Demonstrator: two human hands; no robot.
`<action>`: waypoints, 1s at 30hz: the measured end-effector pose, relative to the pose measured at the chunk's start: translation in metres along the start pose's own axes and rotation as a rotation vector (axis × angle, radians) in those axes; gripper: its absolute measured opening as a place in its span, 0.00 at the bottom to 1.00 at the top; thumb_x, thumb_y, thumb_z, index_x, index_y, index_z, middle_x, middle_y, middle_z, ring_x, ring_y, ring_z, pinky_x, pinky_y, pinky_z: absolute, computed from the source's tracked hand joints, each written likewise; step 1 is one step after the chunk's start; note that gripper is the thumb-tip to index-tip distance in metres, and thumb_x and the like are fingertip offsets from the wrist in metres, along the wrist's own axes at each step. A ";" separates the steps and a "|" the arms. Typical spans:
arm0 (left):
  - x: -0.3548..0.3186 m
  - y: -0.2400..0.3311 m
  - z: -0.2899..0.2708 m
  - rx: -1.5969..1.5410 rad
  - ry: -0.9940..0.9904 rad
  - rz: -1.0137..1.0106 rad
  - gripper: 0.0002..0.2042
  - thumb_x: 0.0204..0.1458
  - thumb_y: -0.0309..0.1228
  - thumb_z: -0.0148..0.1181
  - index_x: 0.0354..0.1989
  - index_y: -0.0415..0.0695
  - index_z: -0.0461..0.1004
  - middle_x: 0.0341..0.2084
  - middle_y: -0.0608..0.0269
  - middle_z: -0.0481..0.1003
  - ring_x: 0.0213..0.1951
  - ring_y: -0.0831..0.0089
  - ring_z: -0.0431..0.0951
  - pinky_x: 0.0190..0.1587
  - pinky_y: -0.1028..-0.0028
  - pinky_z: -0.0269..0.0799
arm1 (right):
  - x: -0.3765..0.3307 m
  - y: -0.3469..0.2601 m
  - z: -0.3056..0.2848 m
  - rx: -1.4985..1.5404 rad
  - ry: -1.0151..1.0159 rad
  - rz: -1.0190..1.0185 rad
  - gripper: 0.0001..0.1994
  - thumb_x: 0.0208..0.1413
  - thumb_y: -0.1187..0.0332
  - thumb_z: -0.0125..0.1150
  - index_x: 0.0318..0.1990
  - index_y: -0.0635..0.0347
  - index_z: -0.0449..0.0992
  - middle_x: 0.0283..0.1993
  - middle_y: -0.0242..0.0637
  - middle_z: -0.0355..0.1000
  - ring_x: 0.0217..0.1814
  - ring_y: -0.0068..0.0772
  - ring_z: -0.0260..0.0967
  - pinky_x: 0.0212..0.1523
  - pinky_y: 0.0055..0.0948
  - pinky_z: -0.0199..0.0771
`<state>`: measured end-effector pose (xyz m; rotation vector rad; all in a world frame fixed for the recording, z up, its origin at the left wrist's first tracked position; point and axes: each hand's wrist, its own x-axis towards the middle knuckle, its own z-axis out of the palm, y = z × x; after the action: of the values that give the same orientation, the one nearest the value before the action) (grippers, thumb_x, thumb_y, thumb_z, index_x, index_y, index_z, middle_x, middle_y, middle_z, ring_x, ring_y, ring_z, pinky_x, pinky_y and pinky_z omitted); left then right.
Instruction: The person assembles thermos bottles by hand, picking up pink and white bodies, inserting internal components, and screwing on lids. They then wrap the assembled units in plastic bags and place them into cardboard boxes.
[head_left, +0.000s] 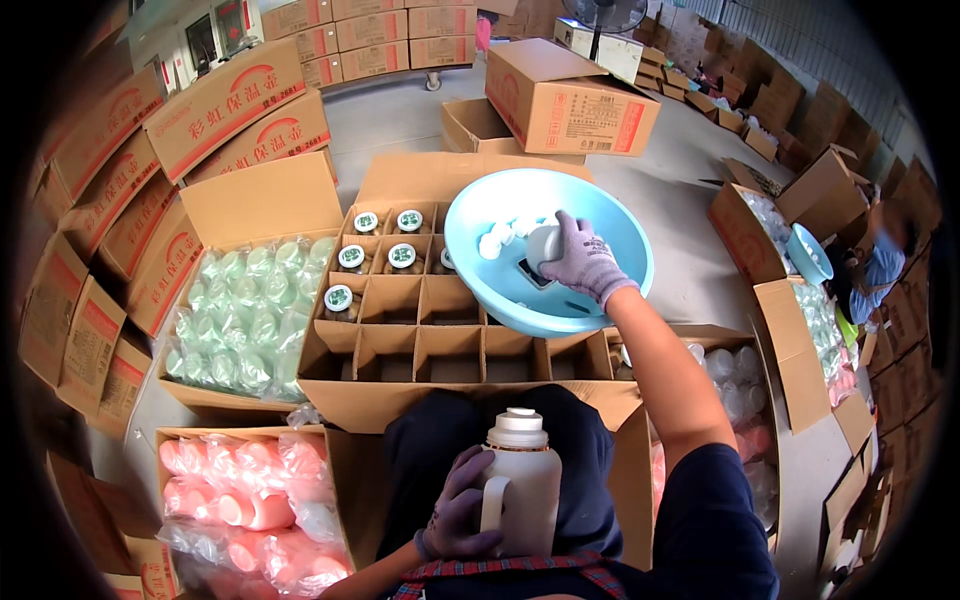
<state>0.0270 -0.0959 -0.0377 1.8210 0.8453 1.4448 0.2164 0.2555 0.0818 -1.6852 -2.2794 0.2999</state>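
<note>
Left hand (458, 510) is wrapped around a white thermos jug (522, 485) on the lap. Right hand (585, 262) is up ahead, grabbing a white cap (544, 245) inside the blue basin (610, 215), just above the divided carton (420, 340).

We see a cream flask (522, 487) of smooth plastic with a soft sheen, gripped by our left hand (455, 512) in a knitted cloth glove, matt and lilac-grey. Our right hand (585, 262) wears the same rough-knit glove inside a light blue basin (480, 215) of glossy plastic, closing on a small white cap (543, 245), also smooth plastic. The divided box (420, 330) before us is matt brown cardboard with raw, fibrous cut edges. Beside it, green flasks (240, 310) and pink flasks (250, 500) lie in thin, crinkled clear plastic bags that catch the light. The floor (400, 115) is dull grey concrete.
</note>
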 end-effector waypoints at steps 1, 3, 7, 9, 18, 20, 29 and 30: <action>0.002 0.003 -0.001 -0.043 -0.021 -0.015 0.20 0.43 0.39 0.73 0.37 0.36 0.76 0.67 0.39 0.60 0.69 0.31 0.55 0.69 0.42 0.52 | -0.007 0.001 -0.007 0.052 0.076 -0.091 0.48 0.36 0.53 0.74 0.68 0.59 0.60 0.63 0.57 0.63 0.63 0.61 0.67 0.67 0.43 0.66; 0.012 0.011 -0.004 -0.056 -0.082 -0.032 0.19 0.43 0.37 0.73 0.38 0.36 0.76 0.68 0.40 0.59 0.70 0.32 0.54 0.70 0.43 0.50 | -0.031 0.003 -0.026 0.167 0.223 -0.258 0.47 0.37 0.56 0.74 0.68 0.60 0.59 0.63 0.55 0.61 0.61 0.61 0.67 0.67 0.43 0.66; 0.013 0.010 -0.024 -0.181 -0.236 0.045 0.20 0.43 0.33 0.72 0.43 0.37 0.77 0.70 0.44 0.57 0.70 0.35 0.53 0.71 0.43 0.47 | -0.125 -0.013 -0.081 0.625 -0.281 -0.644 0.42 0.42 0.64 0.76 0.67 0.63 0.63 0.63 0.47 0.66 0.67 0.45 0.65 0.69 0.39 0.64; 0.022 0.011 -0.025 -0.328 -0.308 0.133 0.20 0.45 0.33 0.71 0.45 0.37 0.76 0.70 0.42 0.58 0.69 0.35 0.55 0.69 0.41 0.48 | -0.171 0.002 -0.081 0.614 -0.528 -0.864 0.45 0.44 0.62 0.74 0.71 0.59 0.60 0.68 0.49 0.63 0.71 0.48 0.60 0.71 0.41 0.59; 0.046 0.044 0.008 -0.304 -0.483 0.281 0.15 0.45 0.31 0.71 0.38 0.37 0.76 0.66 0.40 0.62 0.66 0.35 0.61 0.67 0.40 0.51 | -0.273 0.055 -0.045 1.309 -0.708 -0.339 0.38 0.52 0.67 0.68 0.71 0.65 0.61 0.68 0.49 0.62 0.70 0.47 0.62 0.70 0.37 0.60; 0.038 0.046 0.014 -0.258 -0.399 0.251 0.14 0.44 0.29 0.73 0.34 0.36 0.75 0.63 0.41 0.66 0.65 0.36 0.63 0.67 0.42 0.54 | -0.290 0.044 -0.045 0.831 -0.384 -0.576 0.43 0.52 0.50 0.69 0.70 0.67 0.61 0.67 0.51 0.63 0.70 0.50 0.62 0.70 0.42 0.60; 0.023 0.080 0.019 0.333 -0.163 0.233 0.17 0.38 0.34 0.75 0.30 0.39 0.73 0.61 0.46 0.69 0.68 0.45 0.63 0.63 0.40 0.57 | -0.235 0.021 -0.032 0.877 -0.645 -0.350 0.40 0.62 0.45 0.61 0.71 0.67 0.60 0.68 0.46 0.68 0.65 0.40 0.69 0.65 0.38 0.67; 0.012 0.076 0.021 0.380 -0.073 0.277 0.17 0.39 0.36 0.74 0.31 0.39 0.73 0.61 0.46 0.68 0.69 0.46 0.62 0.63 0.41 0.56 | -0.231 0.024 -0.024 0.899 -0.705 -0.310 0.39 0.61 0.45 0.62 0.70 0.67 0.63 0.66 0.45 0.70 0.62 0.37 0.70 0.63 0.36 0.68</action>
<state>0.0562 -0.1326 0.0269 2.3384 0.9044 1.4442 0.3097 0.0420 0.0713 -0.8006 -2.1798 1.7374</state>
